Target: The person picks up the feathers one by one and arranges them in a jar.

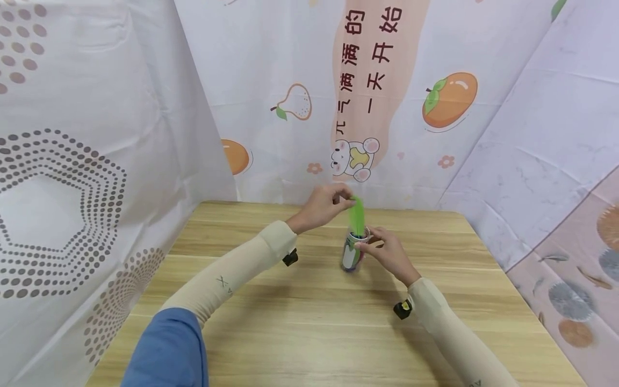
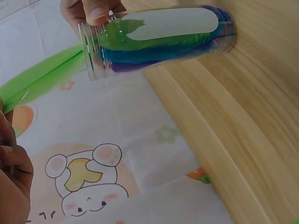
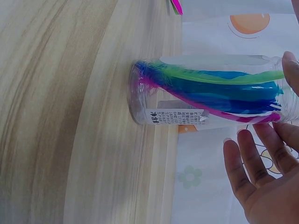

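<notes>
Our left hand (image 1: pixel 323 207) pinches a green feather (image 1: pixel 357 216) near its upper end, probably leaving its lower end free at the mouth of the clear jar (image 1: pixel 350 255). Our right hand (image 1: pixel 389 253) grips the jar by its neck, likely to steady it on the bench (image 1: pixel 300 333). The feather looks long, slim and bright; through the jar's wall we see blue, green and pink feathers (image 3: pixel 229 89).

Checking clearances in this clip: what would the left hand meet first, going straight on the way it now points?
Beyond the green feather it pinches, the left hand would probably meet the printed backdrop first, though depth is unclear.
</notes>
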The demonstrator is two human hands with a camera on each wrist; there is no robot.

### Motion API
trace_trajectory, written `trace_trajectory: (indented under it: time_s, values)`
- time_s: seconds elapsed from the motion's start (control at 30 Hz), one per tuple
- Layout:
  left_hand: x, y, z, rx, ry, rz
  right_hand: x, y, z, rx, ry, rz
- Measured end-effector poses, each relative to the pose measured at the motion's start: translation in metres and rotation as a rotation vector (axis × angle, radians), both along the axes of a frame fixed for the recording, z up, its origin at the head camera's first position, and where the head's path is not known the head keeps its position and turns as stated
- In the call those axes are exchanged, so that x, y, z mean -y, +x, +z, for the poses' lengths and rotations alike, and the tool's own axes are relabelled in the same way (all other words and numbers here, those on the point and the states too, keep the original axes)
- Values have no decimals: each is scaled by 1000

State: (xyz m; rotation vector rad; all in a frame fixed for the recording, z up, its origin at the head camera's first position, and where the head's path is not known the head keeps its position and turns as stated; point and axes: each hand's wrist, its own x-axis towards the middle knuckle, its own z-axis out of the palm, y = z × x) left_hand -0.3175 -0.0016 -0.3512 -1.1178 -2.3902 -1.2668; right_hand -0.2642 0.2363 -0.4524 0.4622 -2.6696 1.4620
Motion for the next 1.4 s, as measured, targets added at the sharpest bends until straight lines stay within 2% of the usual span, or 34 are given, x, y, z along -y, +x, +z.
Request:
trace_trajectory:
  time_s: [0.1, 0.3, 0.47, 0.67, 0.93, 1.03, 1.4]
  values:
    - [-1, 1, -2, 11, -28, -13, 0, 0, 0, -4, -3, 3]
    - [-3, 2, -12, 40, -140, -43, -2, 1, -1, -5, -13, 19]
    - [-5, 4, -16, 62, -174, -60, -1, 0, 0, -11, -15, 24]
    - [-7, 1, -23, 77, -223, -72, -1, 0, 2, -10, -26, 27]
    - [-11, -5, -36, 27, -264, -102, -1, 1, 1, -18, -24, 35]
    - [-12, -5, -40, 28, -266, -110, -2, 1, 1, -16, -24, 35]
    - [-15, -5, -41, 61, -227, -88, -3, -1, -2, -20, -10, 32]
